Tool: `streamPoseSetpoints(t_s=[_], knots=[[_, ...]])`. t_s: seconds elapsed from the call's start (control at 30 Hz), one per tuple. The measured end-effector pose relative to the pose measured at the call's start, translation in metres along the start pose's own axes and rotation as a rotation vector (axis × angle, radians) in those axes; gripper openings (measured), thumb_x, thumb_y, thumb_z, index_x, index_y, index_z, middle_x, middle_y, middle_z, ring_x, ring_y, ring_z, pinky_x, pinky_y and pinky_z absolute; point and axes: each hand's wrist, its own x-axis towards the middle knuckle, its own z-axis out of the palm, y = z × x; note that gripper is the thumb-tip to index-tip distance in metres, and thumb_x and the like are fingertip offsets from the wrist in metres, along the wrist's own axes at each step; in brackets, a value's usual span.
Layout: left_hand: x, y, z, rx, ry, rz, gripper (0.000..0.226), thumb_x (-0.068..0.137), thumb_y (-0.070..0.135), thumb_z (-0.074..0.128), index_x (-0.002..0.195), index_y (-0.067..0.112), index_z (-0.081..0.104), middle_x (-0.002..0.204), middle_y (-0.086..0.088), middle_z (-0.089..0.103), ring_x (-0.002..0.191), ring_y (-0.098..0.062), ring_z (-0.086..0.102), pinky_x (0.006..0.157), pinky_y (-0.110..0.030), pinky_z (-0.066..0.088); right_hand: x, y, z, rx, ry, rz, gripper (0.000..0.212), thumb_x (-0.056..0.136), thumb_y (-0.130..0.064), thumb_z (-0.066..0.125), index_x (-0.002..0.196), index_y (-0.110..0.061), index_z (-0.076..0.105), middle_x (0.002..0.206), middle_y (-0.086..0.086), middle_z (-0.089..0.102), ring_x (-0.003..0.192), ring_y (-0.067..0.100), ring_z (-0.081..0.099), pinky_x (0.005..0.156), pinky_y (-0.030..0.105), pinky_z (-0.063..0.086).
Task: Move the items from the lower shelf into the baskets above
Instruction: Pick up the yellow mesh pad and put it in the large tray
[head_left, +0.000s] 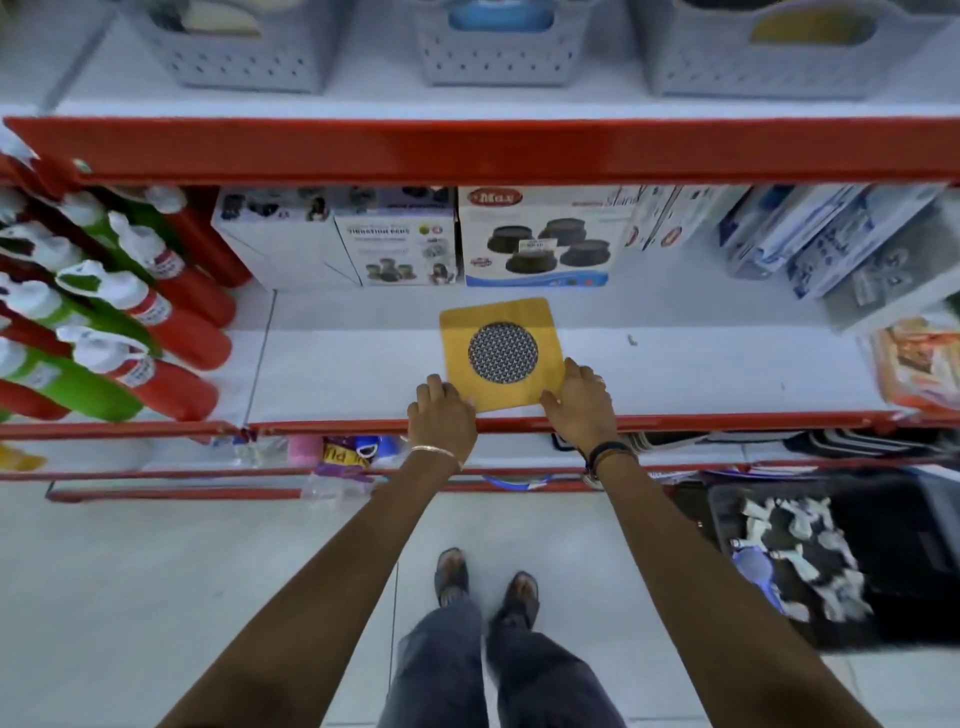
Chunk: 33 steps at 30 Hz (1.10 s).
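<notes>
A flat yellow square packet (501, 322) with a round dark patterned disc in its middle lies on the white lower shelf (701, 374), near the front edge. My left hand (441, 418) rests at its near left corner, fingers touching the packet. My right hand (579, 400) grips its near right corner, fingers curled over the edge. Three grey perforated baskets stand on the upper shelf: a left basket (244, 57), a middle basket (498, 52) with something blue inside, and a right basket (800, 57) with something yellow inside.
Boxed goods (537, 236) line the back of the lower shelf. Red and green spray bottles (130, 332) fill its left section, and more boxes (831, 244) stand at the right. A red shelf rail (467, 150) runs above. A dark crate of items (810, 556) sits on the floor at right.
</notes>
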Motion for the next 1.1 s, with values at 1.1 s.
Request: streamPoseSetpoints(t_s=[1.1], knots=[[-0.082, 0.076, -0.255, -1.004, 0.635, 0.423, 0.047, 0.086, 0.010, 0.058, 0.130, 0.021, 0.045, 0.112, -0.009, 0.053, 0.083, -0.023, 0.059, 0.076, -0.032, 0.053, -0.093, -0.040, -0.266, 0.905, 0.448, -0.550, 0.015, 0.083, -0.013, 0.068, 0.091, -0.018, 0.055, 0.088, 0.010, 0.057, 0.078, 0.017, 0.056, 0.070, 0.028, 0.049]])
